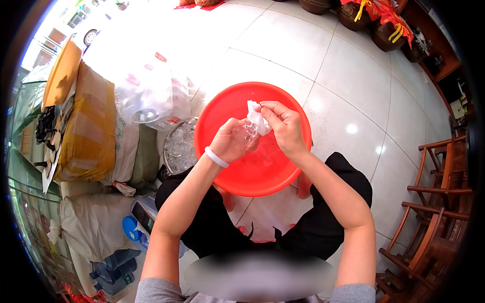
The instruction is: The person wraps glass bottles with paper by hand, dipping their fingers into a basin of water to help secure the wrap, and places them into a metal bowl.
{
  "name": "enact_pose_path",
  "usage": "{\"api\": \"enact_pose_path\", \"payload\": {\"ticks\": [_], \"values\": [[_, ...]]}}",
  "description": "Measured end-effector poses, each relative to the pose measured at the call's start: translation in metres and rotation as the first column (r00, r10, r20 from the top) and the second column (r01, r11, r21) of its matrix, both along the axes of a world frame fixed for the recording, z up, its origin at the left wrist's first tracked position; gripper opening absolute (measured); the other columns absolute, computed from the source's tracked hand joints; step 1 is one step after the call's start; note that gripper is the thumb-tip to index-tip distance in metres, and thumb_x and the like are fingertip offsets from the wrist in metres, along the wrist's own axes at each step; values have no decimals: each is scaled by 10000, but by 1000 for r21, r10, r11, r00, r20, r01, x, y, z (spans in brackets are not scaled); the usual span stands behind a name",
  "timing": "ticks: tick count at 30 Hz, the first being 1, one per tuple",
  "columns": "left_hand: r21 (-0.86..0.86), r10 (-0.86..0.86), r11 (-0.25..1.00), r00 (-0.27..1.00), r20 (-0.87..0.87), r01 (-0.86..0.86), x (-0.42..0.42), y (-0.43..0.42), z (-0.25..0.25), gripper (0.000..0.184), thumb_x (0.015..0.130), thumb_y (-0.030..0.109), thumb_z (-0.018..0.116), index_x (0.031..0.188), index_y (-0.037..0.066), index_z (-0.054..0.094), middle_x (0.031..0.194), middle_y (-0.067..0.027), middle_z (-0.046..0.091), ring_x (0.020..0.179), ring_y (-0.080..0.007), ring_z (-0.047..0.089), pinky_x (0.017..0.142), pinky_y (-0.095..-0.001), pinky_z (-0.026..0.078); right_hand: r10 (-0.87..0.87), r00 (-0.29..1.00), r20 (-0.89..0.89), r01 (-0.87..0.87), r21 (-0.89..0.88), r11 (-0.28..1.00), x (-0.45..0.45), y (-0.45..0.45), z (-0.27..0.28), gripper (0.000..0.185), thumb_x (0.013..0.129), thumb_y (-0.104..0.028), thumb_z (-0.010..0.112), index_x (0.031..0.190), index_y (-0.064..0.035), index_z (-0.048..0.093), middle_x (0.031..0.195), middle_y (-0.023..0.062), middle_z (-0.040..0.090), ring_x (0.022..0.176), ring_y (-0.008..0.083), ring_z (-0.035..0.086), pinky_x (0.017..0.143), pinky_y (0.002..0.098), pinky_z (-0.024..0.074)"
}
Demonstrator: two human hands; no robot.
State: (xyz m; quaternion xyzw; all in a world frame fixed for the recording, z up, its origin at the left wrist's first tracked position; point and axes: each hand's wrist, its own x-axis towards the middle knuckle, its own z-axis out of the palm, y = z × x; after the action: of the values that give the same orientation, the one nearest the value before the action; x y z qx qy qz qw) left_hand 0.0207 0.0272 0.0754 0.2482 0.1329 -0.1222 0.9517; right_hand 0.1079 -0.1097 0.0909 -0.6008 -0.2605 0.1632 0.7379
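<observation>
Over a red plastic basin (pixel 212 108), my left hand (pixel 230 141) is closed around a small clear glass piece (pixel 245 132); its exact kind cannot be made out. My right hand (pixel 284 123) pinches a white cloth or tissue (pixel 256 116) against that piece. A thin dark stick (pixel 256 98) pokes up by the right fingertips. Beside the basin on the left, a round container (pixel 166 156) holds many similar clear pieces (pixel 183 144).
A taped cardboard box (pixel 88 126), clear plastic bags (pixel 146 93) and a white sack (pixel 96 217) stand at the left. Blue water bottles (pixel 113 272) lie lower left. Wooden chairs (pixel 434 212) line the right side, and dark jars (pixel 353 17) stand at the back right.
</observation>
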Motion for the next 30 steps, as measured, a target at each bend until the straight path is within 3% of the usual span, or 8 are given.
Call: {"api": "enact_pose_path", "payload": {"ticks": [9, 11, 15, 18, 19, 20, 25, 30], "values": [[2, -18, 1000, 1000, 6, 18, -1, 1, 0, 257, 811, 261, 421, 909, 49, 529, 708, -82, 561, 560, -162, 479, 500, -273, 352, -60, 997, -48, 59, -8, 998, -2, -1, 1, 136, 846, -61, 541, 870, 45, 623, 778, 76, 628, 734, 143, 600, 656, 257, 471], [14, 18, 1000, 1000, -23, -18, -1, 2, 1, 254, 804, 257, 416, 902, 53, 531, 689, -84, 558, 548, -162, 471, 496, -275, 345, -134, 956, 260, 152, -54, 987, 3, -4, -1, 128, 822, -45, 550, 868, 51, 622, 771, 102, 628, 710, 202, 616, 650, 277, 478], [18, 71, 997, 997, -39, -71, -2, 9, -3, 187, 778, 229, 447, 851, 92, 551, 726, -72, 572, 573, -169, 498, 504, -273, 356, -20, 918, 397, 113, -212, 971, 6, -21, 16, 145, 799, -29, 552, 893, 51, 626, 781, 137, 627, 700, 247, 618, 645, 294, 485], [12, 127, 992, 987, -100, -126, -3, 13, -5, 146, 767, 211, 466, 815, 110, 560, 745, -61, 578, 591, -174, 515, 510, -270, 361, 91, 871, 482, 66, -299, 952, 11, -33, 15, 212, 803, 2, 522, 983, 29, 632, 790, 116, 650, 690, 172, 615, 640, 256, 480], [4, 124, 992, 987, -105, -125, -3, 16, -5, 130, 763, 203, 472, 799, 117, 563, 753, -56, 580, 601, -176, 522, 512, -268, 361, 92, 873, 480, 65, -300, 952, 15, -36, 16, 212, 803, 2, 522, 983, 29, 632, 790, 116, 650, 690, 172, 615, 640, 256, 480], [78, 76, 994, 997, -32, -73, -4, 20, -10, 251, 784, 267, 437, 928, 117, 577, 927, -108, 604, 575, -171, 457, 525, -270, 358, 158, 881, 447, 25, -376, 926, 18, -41, 19, 204, 788, -10, 526, 955, 32, 637, 819, 148, 648, 719, 213, 627, 655, 278, 490], [127, 41, 991, 998, 49, -47, -7, 24, -17, 228, 793, 272, 446, 914, 119, 564, 889, -93, 598, 568, -167, 457, 509, -268, 343, 270, 907, 323, -92, -475, 875, 20, -42, 10, 187, 768, -33, 529, 898, 28, 649, 837, 176, 648, 739, 257, 639, 671, 305, 502], [332, 68, 943, 994, -84, -36, -5, 17, -9, 221, 822, 282, 456, 920, 106, 548, 817, -63, 583, 578, -144, 471, 486, -246, 334, 288, 898, 333, -176, -328, 928, 11, -34, 5, 161, 765, -50, 538, 861, 6, 655, 793, 151, 648, 717, 258, 634, 643, 309, 500]]}}
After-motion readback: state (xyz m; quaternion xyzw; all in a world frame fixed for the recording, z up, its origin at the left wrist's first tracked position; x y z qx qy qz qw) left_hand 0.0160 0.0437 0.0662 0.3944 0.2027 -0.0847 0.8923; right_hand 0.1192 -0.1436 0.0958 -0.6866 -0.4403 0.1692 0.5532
